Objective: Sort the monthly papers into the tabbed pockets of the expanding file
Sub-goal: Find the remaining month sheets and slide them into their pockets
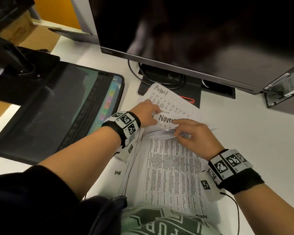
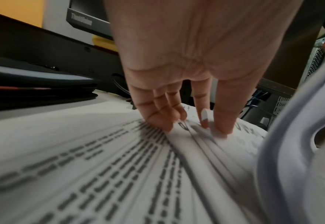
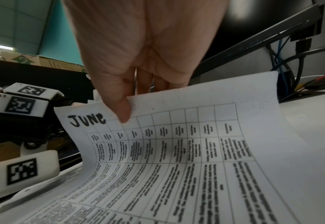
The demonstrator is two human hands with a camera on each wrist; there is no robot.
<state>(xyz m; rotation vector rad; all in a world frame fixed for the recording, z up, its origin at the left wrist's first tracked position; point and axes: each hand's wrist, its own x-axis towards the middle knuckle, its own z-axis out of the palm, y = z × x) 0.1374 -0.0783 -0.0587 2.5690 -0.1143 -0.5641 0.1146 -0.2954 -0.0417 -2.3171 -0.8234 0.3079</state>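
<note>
In the middle of the head view both hands work a loose stack of white printed table sheets (image 1: 173,168) on the white desk (image 1: 255,141). The left hand (image 1: 147,114) pinches the top edge of a sheet headed "Novem" (image 1: 165,119); the right hand (image 1: 194,136) pinches a curling sheet headed "June" (image 3: 177,144). The black zipped expanding file (image 1: 46,112) lies open at centre left, just beside the papers

A white tabletop (image 1: 244,133) carries a loose pile of printed papers (image 1: 173,170) at 6 o'clock, a black expanding file (image 1: 46,112) lying open at 9 o'clock, and a monitor stand (image 1: 168,82) with cables at 12 o'clock.
</note>
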